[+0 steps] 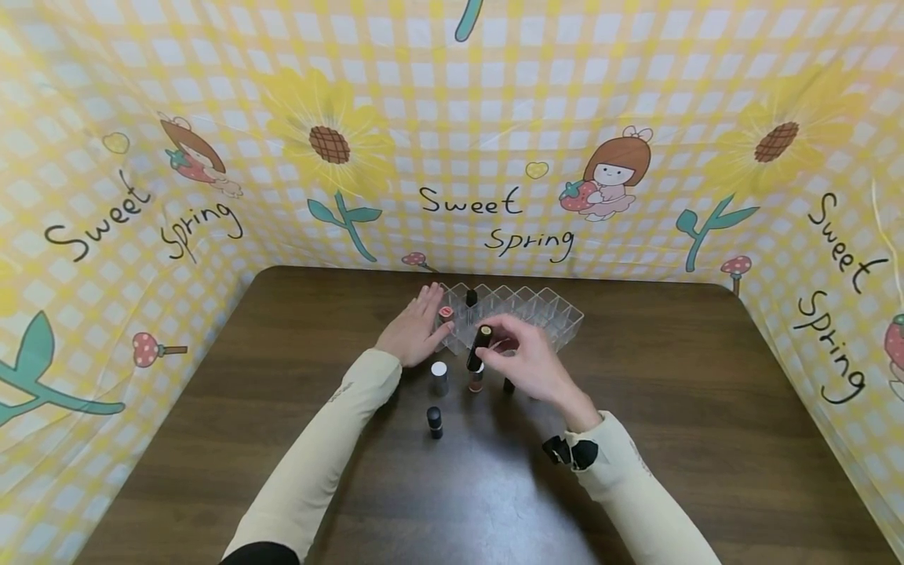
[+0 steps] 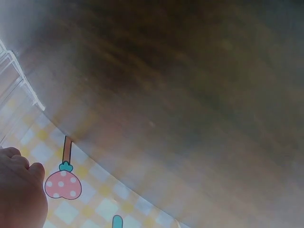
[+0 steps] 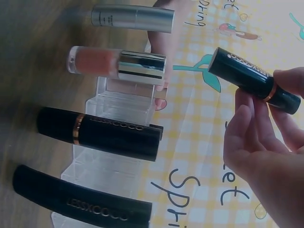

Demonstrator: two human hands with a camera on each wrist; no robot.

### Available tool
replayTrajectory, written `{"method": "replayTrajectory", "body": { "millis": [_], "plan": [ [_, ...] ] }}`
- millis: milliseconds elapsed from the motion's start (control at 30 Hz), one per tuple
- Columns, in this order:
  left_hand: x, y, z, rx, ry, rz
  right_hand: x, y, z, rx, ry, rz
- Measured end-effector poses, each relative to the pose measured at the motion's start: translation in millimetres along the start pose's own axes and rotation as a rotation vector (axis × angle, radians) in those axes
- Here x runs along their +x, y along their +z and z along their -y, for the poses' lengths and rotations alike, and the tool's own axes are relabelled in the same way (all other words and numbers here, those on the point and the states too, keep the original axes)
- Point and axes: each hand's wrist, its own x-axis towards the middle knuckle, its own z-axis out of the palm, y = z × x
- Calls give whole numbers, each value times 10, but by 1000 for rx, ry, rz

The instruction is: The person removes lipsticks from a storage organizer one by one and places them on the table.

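Note:
My right hand (image 1: 526, 357) pinches a black lipstick tube (image 1: 480, 348) with a gold band, holding it up in front of a clear compartment organizer (image 1: 558, 314). The right wrist view shows that lipstick tube (image 3: 242, 73) between thumb and fingers (image 3: 244, 128). My left hand (image 1: 417, 329) lies at the organizer's left end with its fingers straight. Inside the organizer stand a red-topped tube (image 1: 446, 314) and a black tube (image 1: 471, 297). Below the right hand, a lip gloss (image 3: 95, 61) with a silver cap stands between a silver tube (image 3: 133, 18) and a gold-banded black tube (image 3: 104, 133).
A curved black tube (image 3: 85, 197) stands beyond the gold-banded one in the right wrist view. Nearer me on the brown table (image 1: 318, 502) is a short black tube (image 1: 435, 422). A yellow checked cloth (image 1: 452, 125) rises around the table's back and sides.

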Motion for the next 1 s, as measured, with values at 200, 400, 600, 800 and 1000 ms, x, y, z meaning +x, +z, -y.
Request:
{"method": "replayTrajectory", "body": {
  "millis": [200, 400, 600, 800, 1000],
  "plan": [
    [-6, 10, 9, -1, 2, -3, -68, 17, -34, -11, -15, 15],
    [-10, 8, 2, -11, -2, 0, -146, 52, -82, -10, -59, 46],
    [-12, 13, 4, -6, -10, -4, -191, 86, -108, -5, -70, 98],
    [-10, 19, 2, -11, -7, -1, -224, 102, -141, -28, -63, 135],
    [-1, 29, 7, -10, -11, 0, -278, 133, -218, -55, -59, 162]
  ]
}}
